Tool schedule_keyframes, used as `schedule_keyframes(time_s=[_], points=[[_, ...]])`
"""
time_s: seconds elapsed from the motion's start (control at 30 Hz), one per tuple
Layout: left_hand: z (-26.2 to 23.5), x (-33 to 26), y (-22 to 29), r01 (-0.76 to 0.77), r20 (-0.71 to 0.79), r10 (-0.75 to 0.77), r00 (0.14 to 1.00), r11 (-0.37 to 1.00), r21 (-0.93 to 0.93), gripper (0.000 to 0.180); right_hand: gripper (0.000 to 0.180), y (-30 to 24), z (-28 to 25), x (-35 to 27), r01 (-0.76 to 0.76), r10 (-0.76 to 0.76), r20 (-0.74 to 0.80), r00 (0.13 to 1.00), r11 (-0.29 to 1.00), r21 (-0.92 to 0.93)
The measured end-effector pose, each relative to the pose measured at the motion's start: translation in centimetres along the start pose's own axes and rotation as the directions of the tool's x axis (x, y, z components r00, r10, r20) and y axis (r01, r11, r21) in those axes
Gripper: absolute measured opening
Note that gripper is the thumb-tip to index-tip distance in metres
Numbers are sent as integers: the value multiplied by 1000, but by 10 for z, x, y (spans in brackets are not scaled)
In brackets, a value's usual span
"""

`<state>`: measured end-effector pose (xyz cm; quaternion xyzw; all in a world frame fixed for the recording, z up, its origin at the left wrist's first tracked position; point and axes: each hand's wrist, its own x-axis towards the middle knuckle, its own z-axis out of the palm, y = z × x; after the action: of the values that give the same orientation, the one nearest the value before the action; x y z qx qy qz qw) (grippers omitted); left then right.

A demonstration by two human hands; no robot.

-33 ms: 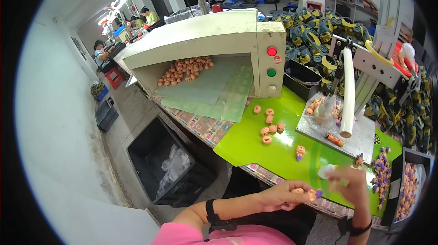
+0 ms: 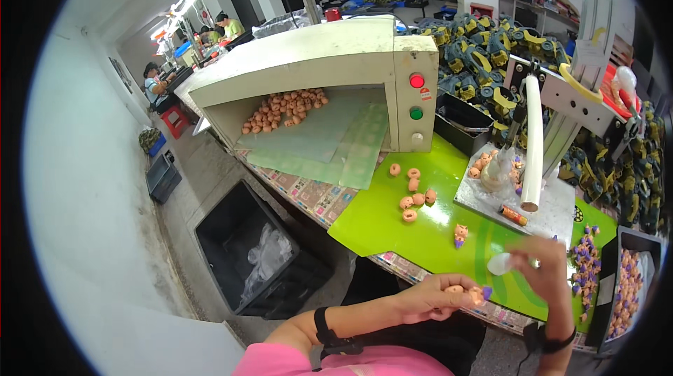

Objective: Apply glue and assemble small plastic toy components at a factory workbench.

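My left hand (image 2: 436, 299) is closed around a small toy figure (image 2: 478, 296) with a peach body and a purple end. A peach toy head (image 2: 456, 290) shows between the same fingers. My right hand (image 2: 541, 264) is smeared by motion above the green mat, its fingertips close to a small white rounded object (image 2: 499, 264). Whether it grips that object I cannot tell. Beyond my hands, another toy figure (image 2: 460, 236) with a purple end lies on the mat. Several loose peach toy heads (image 2: 418, 198) lie farther back.
A cream oven-like box (image 2: 294, 50) with peach heads inside stands behind the green mat (image 2: 378, 215). A press (image 2: 533, 145) is at the right, beside many small purple-and-peach parts (image 2: 586, 264) and a filled black bin (image 2: 608, 292). A large black crate (image 2: 231, 250) sits on the floor at left.
My right hand has shifted slightly up and its fingers now reach nearer the white object. The left hand holds the toy figure and head almost unmoved.
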<state>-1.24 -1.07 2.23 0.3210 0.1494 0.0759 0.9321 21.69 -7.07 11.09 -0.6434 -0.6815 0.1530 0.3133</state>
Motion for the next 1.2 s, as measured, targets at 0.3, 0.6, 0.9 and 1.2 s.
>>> schedule_keyframes(time_s=[0.3, 0.6, 0.9, 1.2], points=[[-14, -19, 23, -73, -124, 54, 991, 986, -151, 24, 31, -62, -80, 187, 638, -753, -436, 493, 653, -408], [-45, -43, 40, -254, -207, 231, 951, 962, -95, 28, 14, 7, -69, 177, 336, -492, -693, 528, 870, -361], [-53, 2, 103, -246, -312, 301, 901, 947, 205, 20, 26, 129, 62, 131, 226, -284, -230, 931, 942, -248], [-53, 100, 142, -51, -418, 306, 855, 854, 518, 26, 24, 89, 28, 86, -34, -54, 488, 871, 985, 170]])
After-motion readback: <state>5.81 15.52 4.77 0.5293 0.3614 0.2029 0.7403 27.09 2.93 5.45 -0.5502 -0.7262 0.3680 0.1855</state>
